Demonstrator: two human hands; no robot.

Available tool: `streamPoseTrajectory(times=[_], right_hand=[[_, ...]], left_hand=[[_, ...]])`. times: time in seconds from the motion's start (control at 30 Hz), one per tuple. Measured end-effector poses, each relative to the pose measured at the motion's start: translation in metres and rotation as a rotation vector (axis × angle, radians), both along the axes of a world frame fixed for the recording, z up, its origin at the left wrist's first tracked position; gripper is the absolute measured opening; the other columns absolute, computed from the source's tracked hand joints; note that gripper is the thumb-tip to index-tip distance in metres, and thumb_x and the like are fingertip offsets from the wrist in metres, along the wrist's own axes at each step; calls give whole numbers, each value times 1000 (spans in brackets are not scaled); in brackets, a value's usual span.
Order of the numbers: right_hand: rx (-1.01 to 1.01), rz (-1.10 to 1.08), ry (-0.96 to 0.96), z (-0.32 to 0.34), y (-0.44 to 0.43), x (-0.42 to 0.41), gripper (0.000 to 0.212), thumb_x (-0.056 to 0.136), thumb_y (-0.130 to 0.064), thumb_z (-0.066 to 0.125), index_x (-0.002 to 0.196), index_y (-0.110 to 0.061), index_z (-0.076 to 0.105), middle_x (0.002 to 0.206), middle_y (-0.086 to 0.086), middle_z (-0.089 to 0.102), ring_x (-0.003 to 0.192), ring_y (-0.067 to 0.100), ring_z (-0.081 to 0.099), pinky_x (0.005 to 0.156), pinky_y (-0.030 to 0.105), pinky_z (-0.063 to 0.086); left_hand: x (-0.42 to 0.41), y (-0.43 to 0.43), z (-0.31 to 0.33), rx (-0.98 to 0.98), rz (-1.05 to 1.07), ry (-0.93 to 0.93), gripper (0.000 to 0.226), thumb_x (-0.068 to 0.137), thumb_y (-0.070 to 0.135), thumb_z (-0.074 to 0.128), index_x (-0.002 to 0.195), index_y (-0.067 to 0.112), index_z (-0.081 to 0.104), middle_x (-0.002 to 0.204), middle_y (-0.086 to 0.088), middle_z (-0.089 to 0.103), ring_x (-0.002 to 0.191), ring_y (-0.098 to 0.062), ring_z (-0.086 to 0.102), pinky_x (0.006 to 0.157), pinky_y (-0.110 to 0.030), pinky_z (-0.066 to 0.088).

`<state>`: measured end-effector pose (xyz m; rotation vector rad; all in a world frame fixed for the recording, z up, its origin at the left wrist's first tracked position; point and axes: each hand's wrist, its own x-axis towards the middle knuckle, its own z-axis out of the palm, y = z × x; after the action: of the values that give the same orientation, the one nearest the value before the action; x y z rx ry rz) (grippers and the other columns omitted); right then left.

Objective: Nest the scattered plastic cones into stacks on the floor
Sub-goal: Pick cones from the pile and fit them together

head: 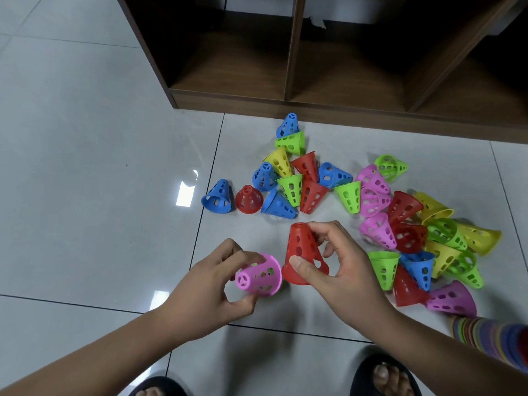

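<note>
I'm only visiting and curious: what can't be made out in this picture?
Head view:
- Striped many-coloured object: cut by the right edge; unidentifiable.
- Wooden shelf unit: top cut off, back in shadow.
- Red cone: right hand covers part of its rim; floor contact unclear.
- Cone pile: overlaps hide the count.

Bare floor (85, 195) lies open from 7 round to 10 o'clock. Scattered cones (291, 190) crowd the middle out to 4 o'clock (packed tightest there); the wooden shelf (285, 107) blocks 12 to 2.
</note>
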<state>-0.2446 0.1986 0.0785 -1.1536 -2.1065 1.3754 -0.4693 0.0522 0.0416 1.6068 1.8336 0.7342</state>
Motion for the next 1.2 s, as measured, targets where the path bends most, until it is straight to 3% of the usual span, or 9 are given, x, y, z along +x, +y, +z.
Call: streamPoseTrajectory(times=[0.1,0.3,0.47,0.57,0.63,0.8,1.0,1.2], right_hand=[[-7,47,-2,0,-8,-3,43,88,-30,83,126,-33,63,113,-14,60,109,14,55,89,21,43],[-13,151,-27,-3,-18,-8,51,85,-29,87,128,-38,61,120,-21,60,113,5,56,90,10,42],[13,242,-62,-10,-16,-13,52,84,-31,87,127,-40,59,125,-22,59,120,5,57,92,13,45],[63,332,-99,-23,-13,-16,47,86,-32,83,126,-40,59,123,-23,57,121,7,57,97,24,50],[95,372,-124,-32,-10,-17,44,87,-35,81,125,-37,59,123,-23,56,122,5,57,100,31,51],[168,374,-126,-46,7,-17,33,98,-39,70,129,-31,62,127,-21,56,128,3,54,107,31,48],[431,449,-247,-68,55,-33,38,99,-24,64,136,-19,62,139,-7,57,128,20,53,111,39,45],[607,580,-418,-81,96,-51,52,97,-16,60,148,-20,55,159,-3,46,135,24,47,114,47,44]], left_hand=[[8,0,-13,-9,-29,14,52,85,40,77,135,42,63,109,21,46,89,-8,60,72,-28,55],[10,5,-32,-36,-33,-50,60,88,54,78,142,44,53,117,23,48,96,-6,59,82,-13,49],[-7,0,-45,-100,-41,-25,70,84,54,85,142,50,48,119,25,51,99,-6,62,84,-25,55],[-24,1,-50,-115,-22,-2,70,82,41,84,142,47,49,120,25,53,102,-5,61,88,-26,55],[-38,6,-52,-100,18,28,68,82,32,84,140,46,52,119,24,54,102,-5,61,88,-25,54],[-67,28,-52,-25,137,127,53,86,28,83,133,37,58,122,20,54,101,-4,60,86,-25,49],[-88,60,-56,20,169,284,54,88,30,81,138,26,60,139,2,52,123,-26,54,104,-40,48],[-97,71,-66,-97,179,391,60,90,46,70,147,33,56,157,-6,46,138,-37,47,109,-52,46]])
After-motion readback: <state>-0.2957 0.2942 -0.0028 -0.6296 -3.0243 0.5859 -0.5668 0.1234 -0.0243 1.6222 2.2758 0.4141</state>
